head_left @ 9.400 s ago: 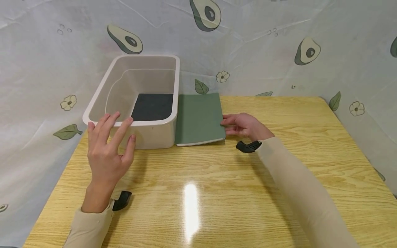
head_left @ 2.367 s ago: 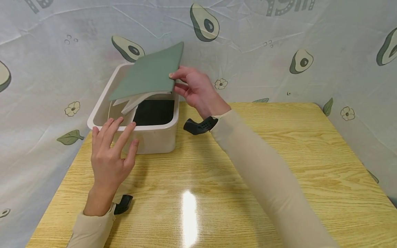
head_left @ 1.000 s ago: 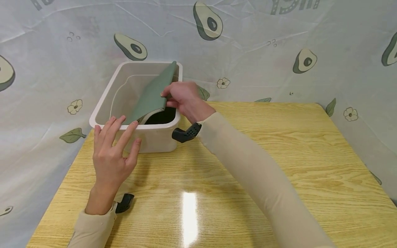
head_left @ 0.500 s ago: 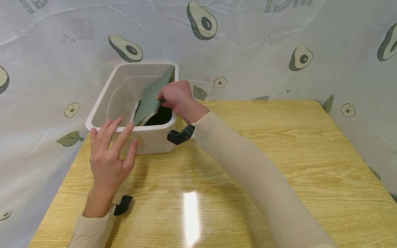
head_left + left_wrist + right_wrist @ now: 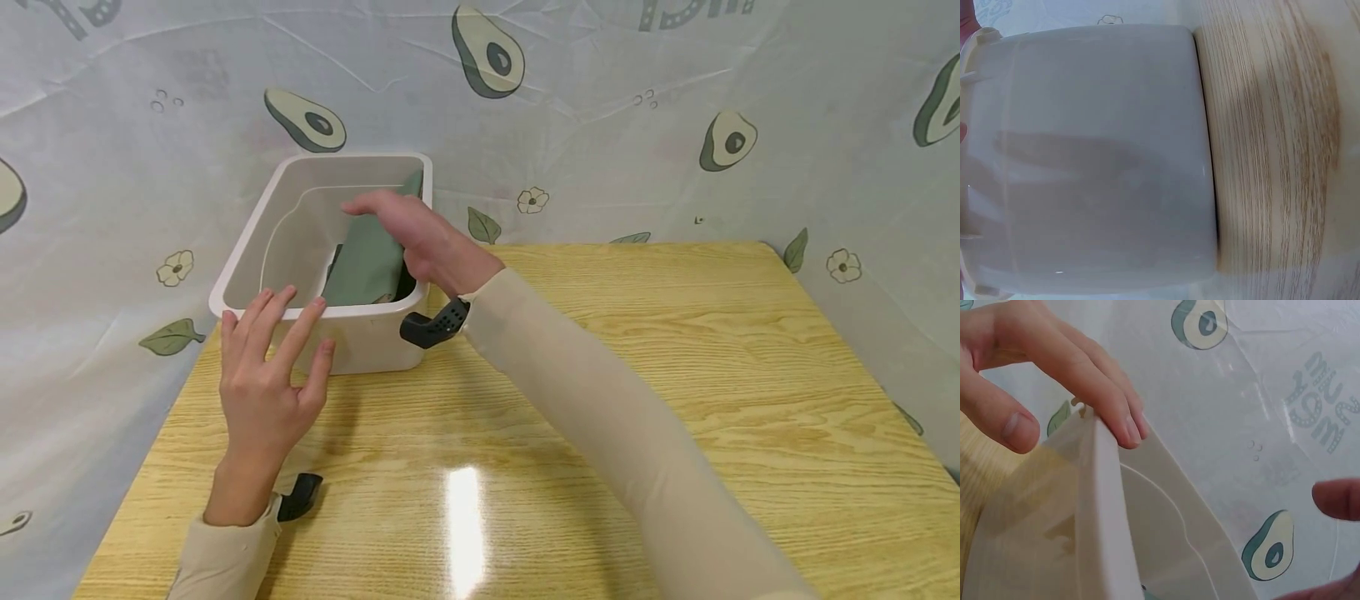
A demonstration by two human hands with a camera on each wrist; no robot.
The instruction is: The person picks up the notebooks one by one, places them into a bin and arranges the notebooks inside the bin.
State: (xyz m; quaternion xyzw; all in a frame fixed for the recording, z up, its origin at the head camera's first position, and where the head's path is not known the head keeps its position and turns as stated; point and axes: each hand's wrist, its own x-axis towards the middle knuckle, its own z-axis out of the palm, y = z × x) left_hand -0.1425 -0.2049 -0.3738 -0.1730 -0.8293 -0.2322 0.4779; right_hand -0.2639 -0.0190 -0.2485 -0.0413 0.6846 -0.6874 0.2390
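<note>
A green softcover notebook (image 5: 365, 262) lies inside the white plastic bin (image 5: 367, 342), tilted along its right side. My right hand (image 5: 416, 233) is over the bin's right rim with the thumb extended, holding nothing. In the right wrist view its thumb (image 5: 1338, 499) is at the right edge. My left hand (image 5: 266, 392) rests its spread fingers on the bin's front rim, the thumb before the front wall. The right wrist view also shows those fingers over the rim. Beneath the notebook, a flat black item (image 5: 407, 282) is mostly hidden.
The bin stands at the back left of a wooden table (image 5: 637, 350), close to an avocado-patterned cloth (image 5: 600, 125) behind it. Black wrist devices sit on both sleeves. The left wrist view is filled by the bin's wall (image 5: 1110, 156) and the wood beside it.
My right hand has carried the green notebook from the table beside the bin, lowered it inside and let go. The notebook has settled lower over the black item. The left hand stays on the rim.
</note>
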